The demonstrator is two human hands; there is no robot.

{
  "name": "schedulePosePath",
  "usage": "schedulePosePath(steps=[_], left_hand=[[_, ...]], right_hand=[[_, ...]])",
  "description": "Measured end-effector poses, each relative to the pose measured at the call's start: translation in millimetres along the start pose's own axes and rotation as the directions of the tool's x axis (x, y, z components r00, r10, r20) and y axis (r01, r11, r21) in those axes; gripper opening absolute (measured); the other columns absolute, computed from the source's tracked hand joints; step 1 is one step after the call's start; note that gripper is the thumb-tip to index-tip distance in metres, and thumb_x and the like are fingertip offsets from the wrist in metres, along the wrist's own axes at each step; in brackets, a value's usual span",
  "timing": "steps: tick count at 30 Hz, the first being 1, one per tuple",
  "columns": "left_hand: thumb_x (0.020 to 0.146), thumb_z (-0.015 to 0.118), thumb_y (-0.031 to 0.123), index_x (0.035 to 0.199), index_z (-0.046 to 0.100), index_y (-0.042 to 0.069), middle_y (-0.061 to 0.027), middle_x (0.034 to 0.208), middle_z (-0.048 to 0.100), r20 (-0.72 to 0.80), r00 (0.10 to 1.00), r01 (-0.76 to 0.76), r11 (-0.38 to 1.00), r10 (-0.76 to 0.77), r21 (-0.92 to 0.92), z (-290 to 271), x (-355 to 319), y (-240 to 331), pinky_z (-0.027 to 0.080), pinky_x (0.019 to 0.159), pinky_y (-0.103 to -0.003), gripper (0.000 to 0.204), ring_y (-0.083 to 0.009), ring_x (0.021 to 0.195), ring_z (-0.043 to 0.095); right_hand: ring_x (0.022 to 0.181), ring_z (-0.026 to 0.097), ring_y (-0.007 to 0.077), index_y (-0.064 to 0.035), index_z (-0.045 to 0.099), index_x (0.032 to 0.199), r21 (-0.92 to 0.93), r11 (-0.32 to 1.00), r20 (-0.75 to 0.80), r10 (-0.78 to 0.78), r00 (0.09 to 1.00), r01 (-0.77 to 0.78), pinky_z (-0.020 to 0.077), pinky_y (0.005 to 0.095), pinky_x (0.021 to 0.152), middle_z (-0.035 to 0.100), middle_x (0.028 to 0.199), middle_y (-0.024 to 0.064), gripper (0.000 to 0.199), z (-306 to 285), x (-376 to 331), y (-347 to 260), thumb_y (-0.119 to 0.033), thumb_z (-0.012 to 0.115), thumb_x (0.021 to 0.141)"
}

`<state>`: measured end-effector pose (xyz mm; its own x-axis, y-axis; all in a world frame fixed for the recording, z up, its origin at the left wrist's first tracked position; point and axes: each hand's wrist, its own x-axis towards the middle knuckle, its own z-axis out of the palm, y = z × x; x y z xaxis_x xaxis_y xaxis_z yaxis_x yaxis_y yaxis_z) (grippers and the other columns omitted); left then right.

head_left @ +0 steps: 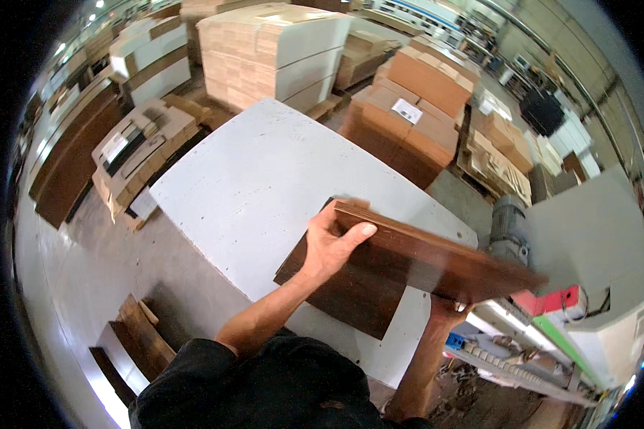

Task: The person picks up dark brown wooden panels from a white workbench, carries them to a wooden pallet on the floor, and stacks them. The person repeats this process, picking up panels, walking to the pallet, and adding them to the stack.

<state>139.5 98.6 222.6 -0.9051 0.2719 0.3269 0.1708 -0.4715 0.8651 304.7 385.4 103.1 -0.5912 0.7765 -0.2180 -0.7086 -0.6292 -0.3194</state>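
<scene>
A dark brown wood-look board [436, 250] is held up on edge above the white tabletop [265, 164], running toward the machine at the right. Layered lines along its upper edge suggest more than one board, but I cannot tell for sure. My left hand [328, 245] grips its near-left end, thumb on the face and fingers behind. From below, my right hand [447, 312] supports the lower right part; its fingers are mostly hidden by the board. Under my left hand, more dark brown boards [365, 300] lie flat on the tabletop.
A machine with a grey motor [508, 225], a red part [562, 302] and a green strip stands at the right. Stacked pale panels [240, 53] and brown cartons [401, 121] rise beyond the table. Brown offcuts [139, 332] stand at the lower left.
</scene>
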Motion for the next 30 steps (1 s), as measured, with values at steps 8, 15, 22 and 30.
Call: schedulePosePath(steps=[8,15,22,30], left_hand=[[0.088,0.069,0.044,0.151,0.027,-0.002,-0.0222,0.154,0.027,0.124,0.991,0.052,0.997,-0.043,-0.065,-33,-22,27,0.022,0.118,-0.046,0.088,-0.0309,0.144,0.026],[0.087,0.064,0.05,0.151,0.027,-0.001,-0.0167,0.16,0.022,0.178,0.984,0.04,0.965,0.007,-0.259,-45,-20,33,0.024,0.118,-0.048,0.09,-0.031,0.144,0.027],[0.091,0.045,0.068,0.154,0.027,0.005,-0.0134,0.162,0.018,0.253,0.967,0.066,0.938,0.023,-0.339,-48,-19,33,0.018,0.12,-0.053,0.091,-0.0305,0.149,0.018],[0.093,0.04,0.068,0.153,0.03,0.005,-0.0115,0.164,0.012,0.297,0.955,0.174,0.833,-0.012,-0.526,-52,-11,22,0.018,0.12,-0.054,0.087,-0.0313,0.149,0.017]], right_hand=[[0.122,0.05,0.034,-0.0049,0.051,0.13,-0.07,0.997,0.092,-0.003,0.996,0.009,0.0396,0.0565,0.102,0.051,0.134,0.0171,0.072,0,20,18,-0.05,0.066,0.076],[0.117,0.052,0.0335,-0.0057,0.053,0.126,-0.106,0.994,0.128,0.027,0.991,-0.013,0.0393,0.0566,0.102,0.054,0.128,0.0158,0.066,5,38,23,-0.051,0.062,0.08],[0.112,0.054,0.033,-0.0066,0.054,0.123,-0.143,0.99,0.119,0.029,0.993,-0.012,0.039,0.0567,0.101,0.057,0.121,0.0146,0.061,2,37,13,-0.052,0.058,0.083],[0.107,0.057,0.0324,-0.0075,0.056,0.119,-0.172,0.985,0.104,0.019,0.994,-0.001,0.0387,0.0568,0.101,0.061,0.114,0.0132,0.056,-1,32,6,-0.053,0.054,0.087]])
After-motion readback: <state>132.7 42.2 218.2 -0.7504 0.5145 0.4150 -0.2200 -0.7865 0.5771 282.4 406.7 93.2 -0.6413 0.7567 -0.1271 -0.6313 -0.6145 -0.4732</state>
